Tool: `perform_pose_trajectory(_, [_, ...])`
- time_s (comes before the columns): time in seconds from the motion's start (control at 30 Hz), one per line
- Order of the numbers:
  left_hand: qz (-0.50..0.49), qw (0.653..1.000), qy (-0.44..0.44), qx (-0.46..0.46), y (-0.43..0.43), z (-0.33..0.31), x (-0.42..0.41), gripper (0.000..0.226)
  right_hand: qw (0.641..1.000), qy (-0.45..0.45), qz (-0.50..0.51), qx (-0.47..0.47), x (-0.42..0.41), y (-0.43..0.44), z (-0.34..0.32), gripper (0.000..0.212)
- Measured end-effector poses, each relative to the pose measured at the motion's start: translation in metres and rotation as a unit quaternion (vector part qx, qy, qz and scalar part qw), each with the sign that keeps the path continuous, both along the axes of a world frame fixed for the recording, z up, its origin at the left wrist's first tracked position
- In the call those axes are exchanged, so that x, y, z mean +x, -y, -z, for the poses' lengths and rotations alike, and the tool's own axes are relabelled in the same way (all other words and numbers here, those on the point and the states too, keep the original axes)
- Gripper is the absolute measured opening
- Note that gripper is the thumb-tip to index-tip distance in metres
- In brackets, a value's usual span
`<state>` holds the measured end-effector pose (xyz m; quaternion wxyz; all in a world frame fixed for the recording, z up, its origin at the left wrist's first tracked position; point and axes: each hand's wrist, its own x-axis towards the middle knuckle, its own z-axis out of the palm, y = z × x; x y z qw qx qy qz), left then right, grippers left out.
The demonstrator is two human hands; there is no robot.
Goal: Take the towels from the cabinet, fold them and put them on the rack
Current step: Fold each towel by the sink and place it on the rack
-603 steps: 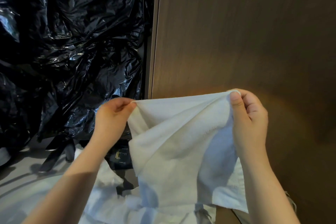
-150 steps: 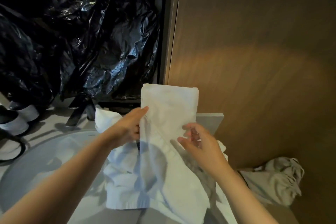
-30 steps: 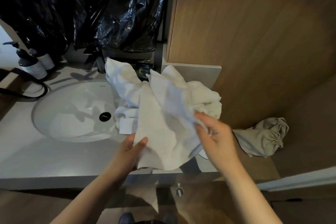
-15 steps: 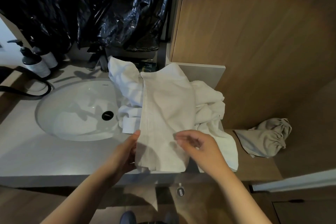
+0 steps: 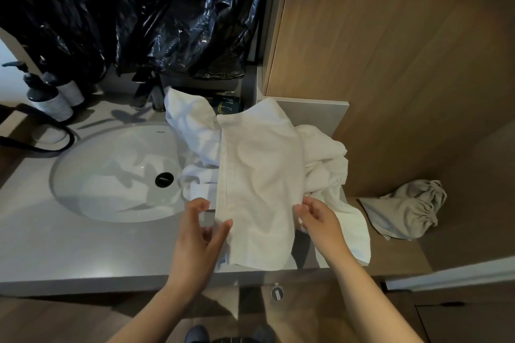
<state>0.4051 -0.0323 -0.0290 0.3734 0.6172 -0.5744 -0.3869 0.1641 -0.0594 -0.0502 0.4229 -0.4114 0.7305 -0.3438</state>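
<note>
**A:** Where's the towel (image 5: 259,189) sitting right now?

**B:** It's lying as a long folded strip across the heap of loose white towels (image 5: 326,153), on the counter (image 5: 69,253) just right of the sink (image 5: 111,172). Its near end is reaching the counter's front edge.

**A:** And the hands?

**B:** The left hand (image 5: 198,234) is spreading wide, thumb touching the strip's left edge. The right hand (image 5: 317,220) is sitting at the right edge, fingers loosely curled. I can't tell whether it's pinching cloth.

**A:** So we're mid-fold?

**B:** I'm reading it that way: the lengthwise fold is looking done, the crosswise one is coming. The next move is calling for both hands taking the near corners and carrying them to the far end, edges matched.

**A:** Any trouble brewing?

**B:** That lumpy heap is making a poor folding surface, so the strip could go askew. And the rack isn't showing anywhere.
</note>
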Motion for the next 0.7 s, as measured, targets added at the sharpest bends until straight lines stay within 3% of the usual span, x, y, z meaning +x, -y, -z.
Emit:
perform_pose_trajectory(0.23, [0.007, 0.999, 0.031, 0.042, 0.002, 0.015, -0.01, 0.023, 0.998, 0.056, -0.018, -0.006, 0.009, -0.005, -0.009, 0.012])
perform_pose_trajectory(0.37, [0.003, 0.996, 0.036, 0.078, 0.008, 0.02, -0.02, 0.022, 0.998, 0.05, -0.013, -0.032, 0.009, -0.007, -0.014, 0.02])
perform_pose_trajectory(0.5, [0.008, 0.989, -0.067, 0.134, 0.007, 0.018, -0.016, 0.031, 0.996, -0.008, 0.027, -0.085, 0.001, -0.011, -0.02, 0.016])
perform_pose_trajectory(0.57, [0.02, 0.984, -0.097, 0.149, 0.003, 0.018, -0.014, 0.031, 0.998, -0.007, 0.023, -0.053, -0.002, -0.013, -0.02, 0.029])
perform_pose_trajectory(0.63, [0.027, 0.976, -0.138, 0.167, -0.001, 0.019, -0.014, 0.029, 0.998, 0.064, 0.0, 0.027, 0.001, -0.014, -0.02, 0.041])
perform_pose_trajectory(0.7, [0.03, 0.967, -0.179, 0.18, -0.002, 0.018, -0.012, 0.028, 0.975, 0.207, 0.006, 0.079, 0.004, -0.015, -0.015, 0.044])
